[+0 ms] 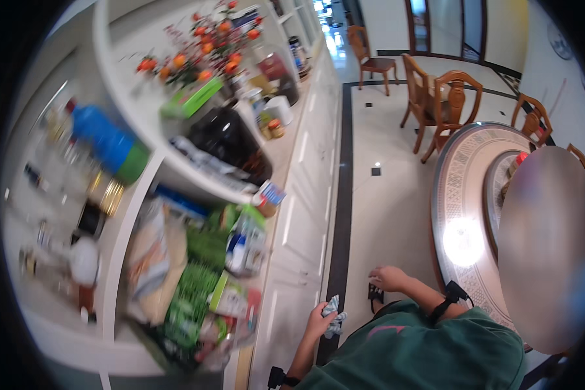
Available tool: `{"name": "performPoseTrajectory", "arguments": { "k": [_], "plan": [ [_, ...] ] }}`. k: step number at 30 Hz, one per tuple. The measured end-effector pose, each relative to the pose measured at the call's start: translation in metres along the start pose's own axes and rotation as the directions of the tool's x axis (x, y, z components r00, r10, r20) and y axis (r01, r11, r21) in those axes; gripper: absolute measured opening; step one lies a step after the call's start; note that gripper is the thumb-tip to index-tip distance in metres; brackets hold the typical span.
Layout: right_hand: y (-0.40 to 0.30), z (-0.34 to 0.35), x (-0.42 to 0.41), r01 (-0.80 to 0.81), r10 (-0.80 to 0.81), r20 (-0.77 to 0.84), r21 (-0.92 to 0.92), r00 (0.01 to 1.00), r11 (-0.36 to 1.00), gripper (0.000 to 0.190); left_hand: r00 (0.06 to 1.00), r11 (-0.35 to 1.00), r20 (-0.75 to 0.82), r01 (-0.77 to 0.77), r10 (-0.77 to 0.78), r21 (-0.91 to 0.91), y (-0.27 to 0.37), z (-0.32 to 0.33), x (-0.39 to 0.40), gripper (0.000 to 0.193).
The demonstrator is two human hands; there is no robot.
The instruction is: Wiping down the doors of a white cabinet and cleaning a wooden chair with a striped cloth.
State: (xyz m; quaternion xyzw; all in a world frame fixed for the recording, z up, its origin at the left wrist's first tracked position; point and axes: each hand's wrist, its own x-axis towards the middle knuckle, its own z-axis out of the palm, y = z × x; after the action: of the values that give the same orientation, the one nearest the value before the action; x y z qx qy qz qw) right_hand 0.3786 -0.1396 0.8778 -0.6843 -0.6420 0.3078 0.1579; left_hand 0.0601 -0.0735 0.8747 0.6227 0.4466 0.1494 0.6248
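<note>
My left hand (318, 321) is closed around a crumpled striped cloth (335, 317), low in front of the white cabinet doors. Part of the cloth sticks out past the fingers. My right hand (387, 279) hangs over the floor between the cabinet and the round table, above a dark shoe (376, 292). Its fingers are loosely bent, and no object shows in it. The two hands are apart. Each forearm wears a black strap with a small device.
At left, a white cabinet (300, 214) carries green packages (195, 292), a large dark jar (229, 141) and an orange flower arrangement (207, 48). At right stands a round table (453, 195) with a raised centre, partly behind a blurred oval. Wooden chairs (456, 100) stand beyond.
</note>
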Motion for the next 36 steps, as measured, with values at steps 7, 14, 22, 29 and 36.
{"name": "performPoseTrajectory", "arguments": {
  "k": [7,14,22,29,36],
  "plan": [
    [0.096,-0.069,0.027,-0.174,0.171,0.081,0.035,0.982,0.984,0.031,0.979,0.983,0.192,-0.096,0.065,0.158,0.085,0.063,0.188,0.022],
    [0.168,-0.142,0.075,-0.268,0.295,-0.199,0.15,0.935,0.952,0.032,0.927,0.968,0.332,-0.222,0.172,0.12,0.122,0.089,0.378,0.025],
    [0.269,-0.191,0.106,-0.551,0.607,-0.207,0.273,0.767,0.789,0.034,0.844,0.959,0.497,-0.272,0.2,0.076,0.239,0.146,0.601,0.038],
    [0.322,-0.274,0.165,-0.774,0.844,-0.141,0.344,0.518,0.532,0.035,0.73,0.916,0.6,-0.402,0.327,-0.009,0.324,0.189,0.794,0.028],
    [0.418,-0.356,0.269,-0.694,0.862,-0.323,0.512,0.392,0.507,0.027,0.76,0.916,0.584,-0.396,0.285,0.069,0.402,0.2,0.969,0.03]
  ]
}}
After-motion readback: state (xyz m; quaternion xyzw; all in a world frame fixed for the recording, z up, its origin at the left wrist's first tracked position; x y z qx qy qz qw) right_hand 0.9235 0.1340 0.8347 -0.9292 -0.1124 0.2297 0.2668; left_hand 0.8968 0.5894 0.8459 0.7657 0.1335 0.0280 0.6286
